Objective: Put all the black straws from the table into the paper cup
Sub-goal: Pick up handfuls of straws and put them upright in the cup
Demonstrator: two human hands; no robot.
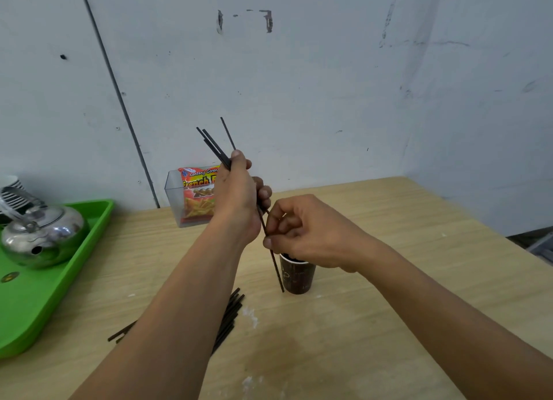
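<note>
Left hand (236,196): raised, fingers curled round a bunch of black straws (214,147) fanning upward.
Right hand (302,235): fingers pinching a single straw (276,268), its lower end slanting down just left of the paper cup (299,278).
Paper cup: upright, below the right hand.
Loose straws (230,313): heaped on the surface (419,214) under the left forearm.
Open room: bare surface right of the cup; green tray (45,295) with kettle (45,235) along the left edge.
Writing: snack bag (196,193) by the wall (299,85) reads "French F", "Kentang Goren".

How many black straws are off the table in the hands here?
4 straws visible: three bunched, one apart, rising from the left hand; the right hand pinches one lower down, near the cup. Others may be hidden.
</note>
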